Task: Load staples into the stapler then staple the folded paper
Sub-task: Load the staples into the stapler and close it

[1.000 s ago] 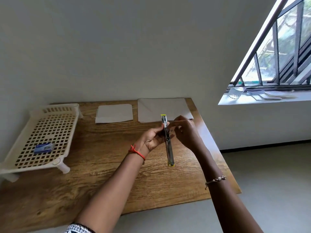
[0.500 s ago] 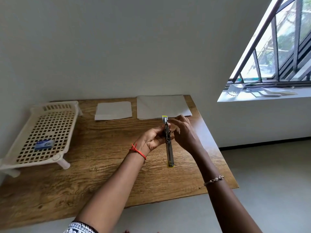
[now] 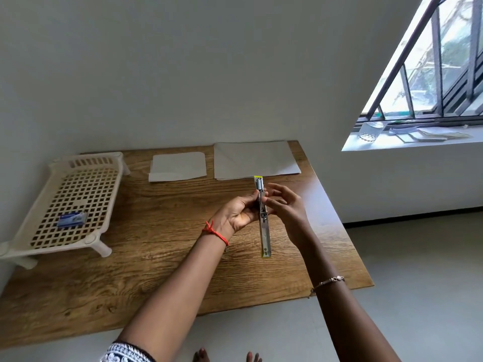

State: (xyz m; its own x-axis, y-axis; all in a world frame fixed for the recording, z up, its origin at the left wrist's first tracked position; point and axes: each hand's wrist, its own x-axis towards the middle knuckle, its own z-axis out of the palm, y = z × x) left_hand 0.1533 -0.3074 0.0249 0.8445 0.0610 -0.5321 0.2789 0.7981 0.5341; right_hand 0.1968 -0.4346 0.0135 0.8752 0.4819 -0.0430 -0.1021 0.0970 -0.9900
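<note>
Wooden table (image 3: pixel 156 270), set against a wall.
Carries: cream lattice tray (image 3: pixel 91 162) at left; folded paper (image 3: pixel 177 167); larger sheets (image 3: pixel 256 159) at the rear edge.

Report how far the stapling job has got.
Done: the stapler is swung open. In hand: the left hand grips it while the right hand touches its channel; whether staples are in cannot be told. Left: close it and staple the folded paper, lying untouched at the far edge of the table. The staple box sits in the tray.

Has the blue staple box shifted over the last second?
No. The blue staple box lies at the same spot on the white tray, near its front edge.
</note>
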